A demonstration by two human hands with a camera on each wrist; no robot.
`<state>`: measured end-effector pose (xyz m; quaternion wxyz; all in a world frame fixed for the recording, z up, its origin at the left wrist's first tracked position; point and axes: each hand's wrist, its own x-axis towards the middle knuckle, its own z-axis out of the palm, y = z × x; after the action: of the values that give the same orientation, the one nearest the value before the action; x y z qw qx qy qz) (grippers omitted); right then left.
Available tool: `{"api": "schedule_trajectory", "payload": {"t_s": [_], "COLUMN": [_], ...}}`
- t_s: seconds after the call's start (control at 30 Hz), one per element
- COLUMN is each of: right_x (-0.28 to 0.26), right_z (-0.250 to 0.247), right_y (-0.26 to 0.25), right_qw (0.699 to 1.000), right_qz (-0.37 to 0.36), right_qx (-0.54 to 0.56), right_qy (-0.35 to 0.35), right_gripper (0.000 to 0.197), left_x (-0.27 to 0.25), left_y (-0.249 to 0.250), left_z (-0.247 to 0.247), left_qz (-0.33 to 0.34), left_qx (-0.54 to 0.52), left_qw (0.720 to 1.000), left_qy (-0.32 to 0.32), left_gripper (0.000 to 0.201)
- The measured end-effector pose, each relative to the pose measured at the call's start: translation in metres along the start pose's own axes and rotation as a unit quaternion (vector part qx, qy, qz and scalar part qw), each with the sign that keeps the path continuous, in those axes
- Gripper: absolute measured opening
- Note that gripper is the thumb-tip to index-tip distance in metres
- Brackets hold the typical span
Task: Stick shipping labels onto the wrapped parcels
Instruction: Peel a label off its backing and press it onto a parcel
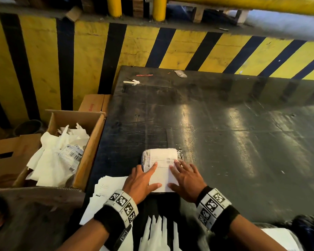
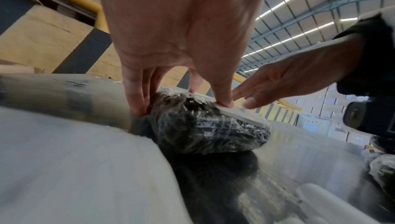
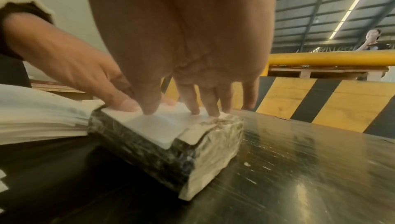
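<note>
A small black parcel (image 1: 179, 154) (image 2: 205, 126) (image 3: 166, 156) wrapped in clear film lies on the dark table near its front edge. A white shipping label (image 1: 162, 169) (image 3: 156, 129) with a barcode covers its top. My left hand (image 1: 143, 180) (image 2: 181, 41) presses the label's left side with straight fingers, thumb on the near edge. My right hand (image 1: 186, 180) (image 3: 192, 58) lies flat on the label's right side, its fingers (image 3: 210, 104) spread and pressing down. A stack of white labels (image 1: 105, 189) (image 2: 64, 160) (image 3: 32, 114) sits just left of the parcel.
An open cardboard box (image 1: 91, 145) holding white backing paper stands left of the table (image 1: 243, 142). Small scraps (image 1: 180, 73) lie at the table's far edge, below a yellow-and-black striped wall (image 1: 170, 48). Another wrapped parcel (image 2: 382, 171) lies at the near right. A person (image 3: 373, 40) stands far behind the yellow rail.
</note>
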<state>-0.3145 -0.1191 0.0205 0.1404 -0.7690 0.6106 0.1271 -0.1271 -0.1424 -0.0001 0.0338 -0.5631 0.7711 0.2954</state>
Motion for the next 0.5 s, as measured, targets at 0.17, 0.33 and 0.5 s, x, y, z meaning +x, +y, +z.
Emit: {"api": "schedule_trajectory", "payload": {"t_s": [0.17,0.33,0.5], "right_x": [0.029,0.051,0.047], "right_z": [0.002,-0.006,-0.012], "right_y": [0.006,0.007,0.004], "right_qw": [0.999,0.997,0.998], "right_qz": [0.023,0.070,0.065], "right_qx": [-0.043,-0.008,-0.014], "right_qy": [-0.004,0.007,-0.002], "right_gripper": [0.118,0.065,0.071], "left_x": [0.001,0.001,-0.001], "left_y": [0.000,0.000,0.008], "left_z": [0.000,0.000,0.000], "left_qz": [0.003,0.000,0.009], "left_qx": [0.028,0.039,0.130], "left_qw": [1.000,0.999,0.991], "left_qy": [0.001,-0.002,0.033], "left_gripper": [0.073,0.073,0.070]}}
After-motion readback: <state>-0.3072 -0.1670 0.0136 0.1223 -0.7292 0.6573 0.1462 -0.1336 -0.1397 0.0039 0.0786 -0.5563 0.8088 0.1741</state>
